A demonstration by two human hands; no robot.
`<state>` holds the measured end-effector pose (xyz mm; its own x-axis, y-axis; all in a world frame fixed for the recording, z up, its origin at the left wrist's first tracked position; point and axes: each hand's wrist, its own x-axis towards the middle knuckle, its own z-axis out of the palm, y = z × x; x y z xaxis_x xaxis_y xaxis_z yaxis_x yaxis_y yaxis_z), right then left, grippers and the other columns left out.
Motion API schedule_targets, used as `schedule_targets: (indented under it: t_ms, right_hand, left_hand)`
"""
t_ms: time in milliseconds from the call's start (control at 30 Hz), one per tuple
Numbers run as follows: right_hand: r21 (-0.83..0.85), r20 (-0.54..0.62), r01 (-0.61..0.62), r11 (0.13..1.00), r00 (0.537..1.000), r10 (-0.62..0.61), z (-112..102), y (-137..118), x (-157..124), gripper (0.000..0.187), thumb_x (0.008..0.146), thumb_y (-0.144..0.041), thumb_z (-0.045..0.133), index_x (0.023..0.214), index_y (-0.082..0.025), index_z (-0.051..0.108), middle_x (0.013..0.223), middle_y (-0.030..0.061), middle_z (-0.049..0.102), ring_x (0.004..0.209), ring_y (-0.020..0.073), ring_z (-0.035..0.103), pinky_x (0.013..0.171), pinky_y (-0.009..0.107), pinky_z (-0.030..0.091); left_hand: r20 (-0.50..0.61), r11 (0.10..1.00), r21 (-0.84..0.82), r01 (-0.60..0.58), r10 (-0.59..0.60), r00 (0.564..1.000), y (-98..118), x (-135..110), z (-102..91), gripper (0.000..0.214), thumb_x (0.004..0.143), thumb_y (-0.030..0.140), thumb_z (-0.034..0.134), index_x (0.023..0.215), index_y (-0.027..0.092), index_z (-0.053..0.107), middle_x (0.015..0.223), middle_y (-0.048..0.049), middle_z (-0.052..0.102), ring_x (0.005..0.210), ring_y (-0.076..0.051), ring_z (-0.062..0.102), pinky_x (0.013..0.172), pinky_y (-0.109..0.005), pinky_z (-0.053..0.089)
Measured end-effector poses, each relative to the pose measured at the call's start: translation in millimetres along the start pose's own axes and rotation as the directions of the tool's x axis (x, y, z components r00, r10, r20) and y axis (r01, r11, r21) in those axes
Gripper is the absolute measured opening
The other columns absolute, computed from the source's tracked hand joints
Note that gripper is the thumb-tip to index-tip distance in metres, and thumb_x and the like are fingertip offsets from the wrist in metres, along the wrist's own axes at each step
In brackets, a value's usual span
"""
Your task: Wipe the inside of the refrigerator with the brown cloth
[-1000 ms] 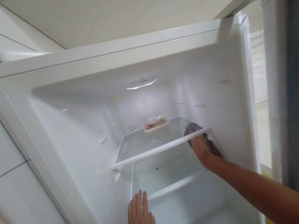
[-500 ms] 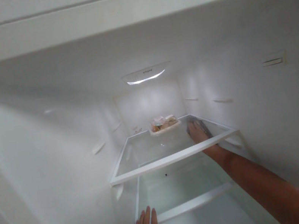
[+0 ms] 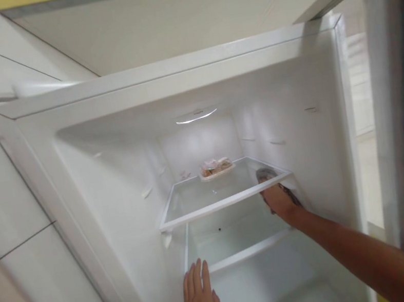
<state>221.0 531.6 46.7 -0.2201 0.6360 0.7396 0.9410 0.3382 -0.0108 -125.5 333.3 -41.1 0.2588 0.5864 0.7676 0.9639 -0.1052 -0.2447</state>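
Observation:
My right hand [image 3: 277, 196] reaches into the fridge and presses a dark grey cloth [image 3: 265, 173] at the right front edge of the upper glass shelf [image 3: 195, 199]. Part of the cloth hangs over the shelf's white front trim, and the hand hides some of it. Fingers stretched out, my left hand [image 3: 199, 297] is low at the left, near the front of the lower glass shelf [image 3: 251, 252]. It holds nothing; whether it touches the shelf or wall I cannot tell.
A clear packet of food [image 3: 216, 168] sits at the back of the upper shelf. The fridge side walls [image 3: 119, 212] carry moulded shelf ledges. A yellow-edged cabinet [image 3: 163, 17] is above, and the blurred door [image 3: 402, 110] stands open at the right.
My view has pulled back, showing the fridge's outer frame and cabinet. My right hand has drawn the cloth forward along the upper shelf's right side to its front edge.

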Motion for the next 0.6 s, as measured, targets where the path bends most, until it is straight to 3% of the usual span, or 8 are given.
schedule_targets:
  t_ms: [100, 300, 500, 600]
  right_hand:
    - [0.02, 0.113, -0.013, 1.0, 0.994, 0.01, -21.6, -3.3, -17.3, 0.05, 0.08, -0.004, 0.047, 0.128, -0.006, 0.063, 0.134, 0.0215, 0.062, 0.136, 0.0284, 0.05, 0.122, 0.048, 0.033]
    - [0.056, 0.226, -0.035, 0.998, 0.974, 0.022, -62.0, -15.5, -54.3, 0.061, 0.076, -0.003, 0.04, 0.133, -0.012, 0.059, 0.142, 0.0158, 0.059, 0.145, 0.0242, 0.04, 0.125, 0.048, 0.027]
    - [0.035, 0.304, -0.094, 0.995, 0.95, 0.079, -94.0, -28.0, -66.8, 0.037, 0.078, -0.005, 0.046, 0.105, -0.016, 0.068, 0.115, 0.0168, 0.071, 0.125, 0.0275, 0.057, 0.118, 0.048, 0.033]
    - [0.029, 0.313, -0.19, 0.981, 0.934, 0.172, -99.7, -37.1, -64.9, 0.025, 0.086, -0.014, 0.047, 0.104, -0.014, 0.065, 0.105, 0.0191, 0.072, 0.107, 0.0293, 0.065, 0.103, 0.045, 0.044]
  left_hand:
    - [-0.009, 1.0, -0.001, 0.005, -0.005, 1.0, -0.5, -0.5, 1.8, 0.074, 0.078, 0.007, 0.05, 0.149, 0.017, 0.034, 0.142, -0.0126, 0.056, 0.134, -0.028, 0.049, 0.116, -0.048, 0.04]
    - [-0.03, 1.0, -0.004, 0.0, 0.0, 1.0, -0.6, 1.5, 3.1, 0.07, 0.077, 0.007, 0.05, 0.146, 0.015, 0.038, 0.141, -0.0138, 0.056, 0.133, -0.029, 0.05, 0.115, -0.049, 0.041]
    - [-0.034, 1.0, 0.004, -0.009, 0.009, 0.999, 0.9, 4.3, -3.1, 0.064, 0.077, 0.006, 0.051, 0.14, 0.013, 0.045, 0.138, -0.0136, 0.058, 0.131, -0.028, 0.052, 0.114, -0.048, 0.043]
    - [-0.04, 1.0, 0.004, 0.0, 0.0, 0.999, 1.4, 4.4, -3.1, 0.063, 0.077, 0.005, 0.051, 0.139, 0.013, 0.047, 0.137, -0.0134, 0.059, 0.13, -0.028, 0.053, 0.114, -0.048, 0.043]
